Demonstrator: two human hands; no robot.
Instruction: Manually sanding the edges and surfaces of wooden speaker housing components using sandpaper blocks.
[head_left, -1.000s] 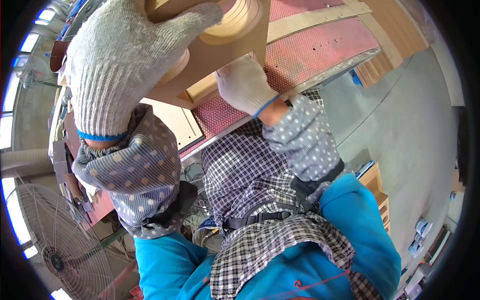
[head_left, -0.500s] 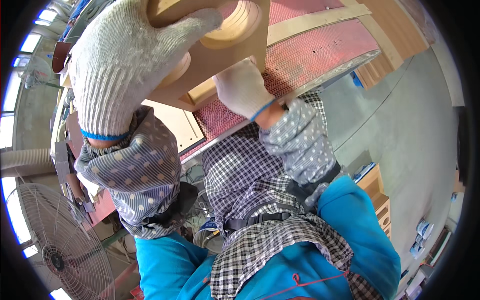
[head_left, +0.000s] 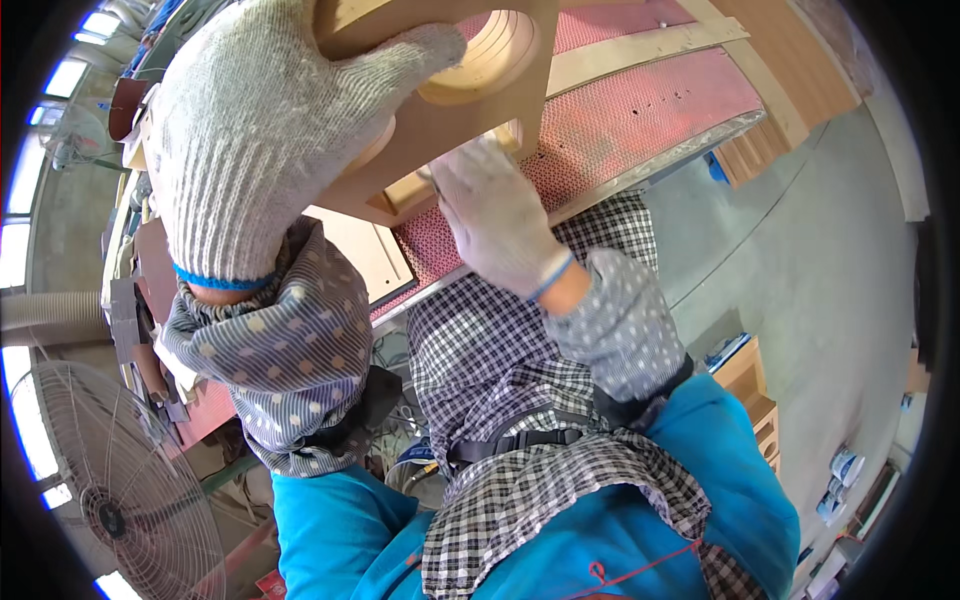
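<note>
A brown wooden piece (head_left: 440, 128) with round openings and a long slot stands raised over the workbench. My left hand (head_left: 265, 130), in a grey knitted glove, grips its left side, the thumb stretched along the face beside a large round opening. The fingers go out of sight behind the wood. In a paler glove, my right hand (head_left: 500, 220) is at the slot on the piece's lower side. Its fingers are bent together against the wood, and whatever they hold is too hidden to name. Patterned sleeve covers are on both forearms.
Red mesh matting (head_left: 650, 110) covers the bench, with a pale wooden strip (head_left: 640, 55) across it. A pale board (head_left: 360, 250) lies under my left forearm. A large fan (head_left: 115, 510) stands at the left, and a wooden box (head_left: 750, 385) is on the floor at right.
My right hand has turned and shifted along the slot, its back now more in view. The wooden piece and my left hand sit slightly farther right in the picture.
</note>
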